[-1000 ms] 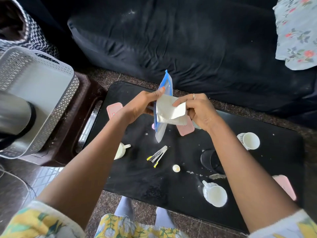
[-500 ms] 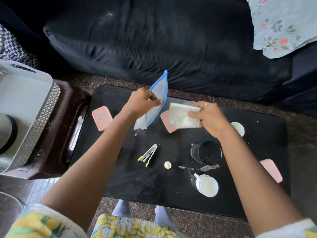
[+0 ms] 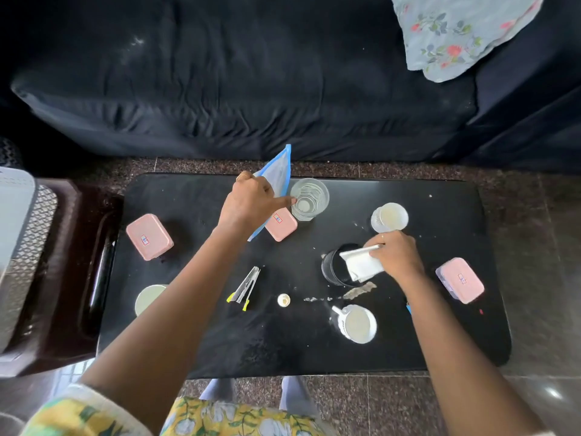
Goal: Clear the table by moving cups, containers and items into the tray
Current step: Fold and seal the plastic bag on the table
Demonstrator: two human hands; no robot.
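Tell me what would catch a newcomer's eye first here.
Two hands over a black table: the left hand holds up a blue-edged bag at the far edge, and the right hand holds a white packet at a dark cup. Three pink boxes lie across the table, the nearest at its right end.

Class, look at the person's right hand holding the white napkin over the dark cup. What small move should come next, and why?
Probably lower the white napkin into the dark cup. The right hand already holds it at the cup's rim, and the left hand is busy gripping the blue-edged bag.
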